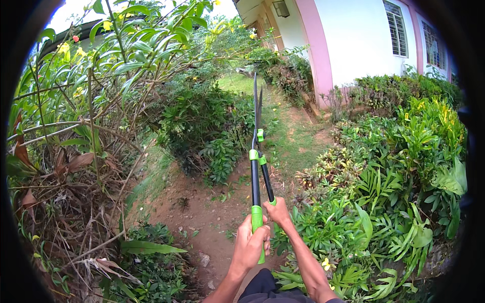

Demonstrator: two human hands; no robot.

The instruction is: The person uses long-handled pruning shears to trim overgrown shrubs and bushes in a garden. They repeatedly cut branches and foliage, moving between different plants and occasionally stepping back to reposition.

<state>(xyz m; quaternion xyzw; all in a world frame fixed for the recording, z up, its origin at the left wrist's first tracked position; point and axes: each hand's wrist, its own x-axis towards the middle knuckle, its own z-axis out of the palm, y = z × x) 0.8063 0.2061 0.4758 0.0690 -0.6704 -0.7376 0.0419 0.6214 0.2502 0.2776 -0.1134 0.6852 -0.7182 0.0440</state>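
A pair of hedge shears [256, 178] with black shafts and green grips points away from me, its long blades upright in the picture and slightly apart. Around the lower part of the nearer green grip is my left hand [250, 240]. My right hand [279, 210] closes on the other handle, a little farther forward and to the right. Past the blade tips lies a strip of grass beside the building. A dark green shrub [201, 121] stands just left of the blades.
A tall yellow-flowered bush [140, 57] with bare, arching stems leans in from the left above dry leaves. Leafy plants [326, 223] line the right side. A white and pink building [352, 41] stands behind them. Bare soil [197, 227] with small stones lies below.
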